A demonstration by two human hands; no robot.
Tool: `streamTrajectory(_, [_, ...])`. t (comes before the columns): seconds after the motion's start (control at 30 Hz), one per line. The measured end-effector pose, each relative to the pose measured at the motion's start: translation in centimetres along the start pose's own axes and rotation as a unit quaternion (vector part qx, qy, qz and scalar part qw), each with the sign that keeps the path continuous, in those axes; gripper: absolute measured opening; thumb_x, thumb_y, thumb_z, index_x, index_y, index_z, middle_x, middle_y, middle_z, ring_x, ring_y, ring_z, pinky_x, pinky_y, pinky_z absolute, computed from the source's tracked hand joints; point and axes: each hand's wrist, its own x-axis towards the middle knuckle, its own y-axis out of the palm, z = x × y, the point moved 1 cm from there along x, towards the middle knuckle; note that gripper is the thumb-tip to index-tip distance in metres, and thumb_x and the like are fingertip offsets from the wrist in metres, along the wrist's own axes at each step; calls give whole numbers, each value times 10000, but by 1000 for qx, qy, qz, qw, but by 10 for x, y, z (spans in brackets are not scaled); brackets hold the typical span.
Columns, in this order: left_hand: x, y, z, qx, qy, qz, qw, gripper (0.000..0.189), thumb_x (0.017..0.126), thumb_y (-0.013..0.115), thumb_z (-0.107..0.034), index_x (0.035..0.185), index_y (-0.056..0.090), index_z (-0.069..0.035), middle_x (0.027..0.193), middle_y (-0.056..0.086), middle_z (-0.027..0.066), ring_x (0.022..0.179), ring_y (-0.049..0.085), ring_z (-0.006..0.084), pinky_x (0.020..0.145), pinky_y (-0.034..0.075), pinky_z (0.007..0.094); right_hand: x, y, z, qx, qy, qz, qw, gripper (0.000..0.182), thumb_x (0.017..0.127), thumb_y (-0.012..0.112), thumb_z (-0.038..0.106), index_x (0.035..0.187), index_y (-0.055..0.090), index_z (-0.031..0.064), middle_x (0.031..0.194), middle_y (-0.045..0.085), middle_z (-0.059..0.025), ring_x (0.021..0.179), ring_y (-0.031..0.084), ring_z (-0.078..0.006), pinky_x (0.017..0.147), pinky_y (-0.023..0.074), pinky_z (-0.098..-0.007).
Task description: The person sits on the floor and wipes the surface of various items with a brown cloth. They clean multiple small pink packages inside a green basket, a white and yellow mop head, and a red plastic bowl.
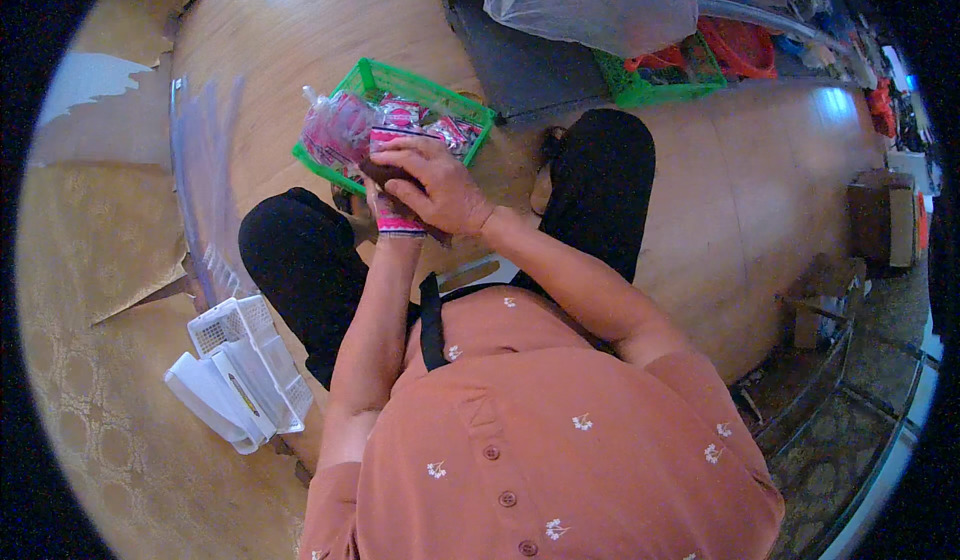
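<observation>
My left hand (382,196) appears to wear a glove with a pink, white and dark striped cuff, its palm turned towards my right hand. Bare and laid across it, my right hand (439,185) has bent fingers over a dark brown piece. That piece looks like a second glove (405,138), pressed between both hands, with a similar striped end at the top. Most of the left fingers are hidden. Just beyond stands a green plastic basket (427,83) with a clear bag of pink packets (341,128) and loose pink-and-white packets (454,133).
A white plastic basket (247,323) with white items lies at left. Clear plastic strips (206,185) run along the floor by torn brown sheeting (105,260). Ahead are a clear plastic bag (600,12) and another green basket (667,91). A brown box (881,218) stands at right.
</observation>
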Motion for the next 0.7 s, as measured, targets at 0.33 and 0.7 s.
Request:
streamTrajectory(0.33, [-6, 29, 17, 100, -94, -95, 986, 602, 872, 483, -435, 1325, 406, -46, 1261, 522, 143, 1150, 513, 314, 988, 407, 460, 9, -17, -55, -162, 192, -137, 958, 257, 801, 614, 161, 1045, 630, 82, 1063, 599, -129, 1014, 552, -315, 881, 447, -403])
streamTrajectory(0.7, [-3, -95, -25, 150, -89, -405, 898, 585, 868, 258, -439, 1337, 401, -119, 1344, 447, 146, 1223, 432, 383, 999, 321, 619, -6, -68, -73, -152, 274, -190, 930, 261, 822, 617, 219, 1052, 641, 96, 1016, 610, -124, 957, 584, -297, 831, 470, -371])
